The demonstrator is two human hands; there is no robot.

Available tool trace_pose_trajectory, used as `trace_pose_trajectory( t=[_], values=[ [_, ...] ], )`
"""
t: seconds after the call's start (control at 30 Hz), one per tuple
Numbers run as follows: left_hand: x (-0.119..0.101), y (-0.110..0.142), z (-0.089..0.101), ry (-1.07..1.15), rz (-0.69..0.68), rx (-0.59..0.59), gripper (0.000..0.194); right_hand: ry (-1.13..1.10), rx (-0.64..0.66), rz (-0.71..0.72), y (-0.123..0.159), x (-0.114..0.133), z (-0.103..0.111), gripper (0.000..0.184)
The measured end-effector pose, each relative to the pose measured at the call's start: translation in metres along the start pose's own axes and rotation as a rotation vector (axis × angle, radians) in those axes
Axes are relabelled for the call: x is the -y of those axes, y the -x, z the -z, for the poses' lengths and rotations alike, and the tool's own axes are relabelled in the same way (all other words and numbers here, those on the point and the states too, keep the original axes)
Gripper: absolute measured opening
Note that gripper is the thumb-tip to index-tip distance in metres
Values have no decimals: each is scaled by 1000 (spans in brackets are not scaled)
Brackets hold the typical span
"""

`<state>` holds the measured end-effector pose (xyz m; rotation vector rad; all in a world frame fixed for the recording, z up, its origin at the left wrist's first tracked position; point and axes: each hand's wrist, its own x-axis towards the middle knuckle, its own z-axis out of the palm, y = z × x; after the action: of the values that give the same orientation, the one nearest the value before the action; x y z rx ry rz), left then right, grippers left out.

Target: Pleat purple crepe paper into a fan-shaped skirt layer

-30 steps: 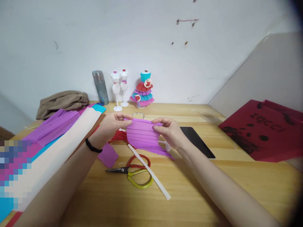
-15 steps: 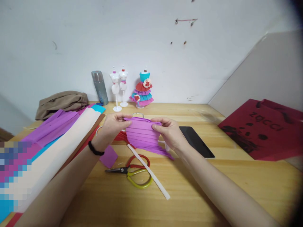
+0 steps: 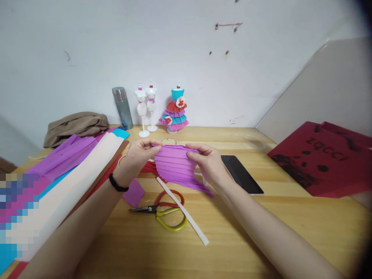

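Note:
Both hands hold a pleated purple crepe paper piece [image 3: 174,166] just above the wooden table [image 3: 232,232]. My left hand [image 3: 139,155] pinches its top left corner with thumb and fingers closed. My right hand [image 3: 207,162] pinches the top right edge, fingers closed on the folds. A black band sits on my left wrist. Under the paper lie a white strip [image 3: 183,211] and scissors with red and yellow handles [image 3: 162,211]. A small purple paper scrap [image 3: 133,192] lies below my left wrist.
Long sheets of purple, cream and blue paper [image 3: 72,170] lie at the left. A dark phone [image 3: 241,178] is right of my hand, a red bag [image 3: 322,162] farther right. At the back stand a grey flask [image 3: 122,107], two white mannequins [image 3: 146,108], a dressed mannequin [image 3: 176,110] and brown cloth [image 3: 75,126].
Almost nothing moved. My fingers shifted slightly along the top edge of the purple paper, which now sits a little flatter at the top.

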<state>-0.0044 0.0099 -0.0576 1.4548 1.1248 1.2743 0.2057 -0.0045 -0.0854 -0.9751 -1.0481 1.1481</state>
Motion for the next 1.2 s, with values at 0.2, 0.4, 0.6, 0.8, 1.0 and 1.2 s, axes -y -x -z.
trace_pose_trajectory(
  t=[0.2, 0.4, 0.6, 0.8, 1.0, 1.2],
  values=[
    [-1, 1, 2, 90, 33, 73, 25, -11, 26, -22, 0, 0, 2, 24],
    [-4, 2, 4, 122, 44, 103, 28, -18, 40, 10, 1, 0, 3, 19],
    [-9, 5, 3, 40, 27, 118, 40, -41, 43, 0, 1, 1, 2, 18],
    [-4, 1, 6, -75, -83, 180, 65, -60, 47, -11, 1, 2, 1, 20],
    [-5, 0, 7, -272, -215, 141, 41, -83, 65, -67, 2, 2, 0, 20],
    [-11, 3, 7, -353, -331, 185, 27, -96, 69, -94, 3, 4, -1, 21]
  ],
)
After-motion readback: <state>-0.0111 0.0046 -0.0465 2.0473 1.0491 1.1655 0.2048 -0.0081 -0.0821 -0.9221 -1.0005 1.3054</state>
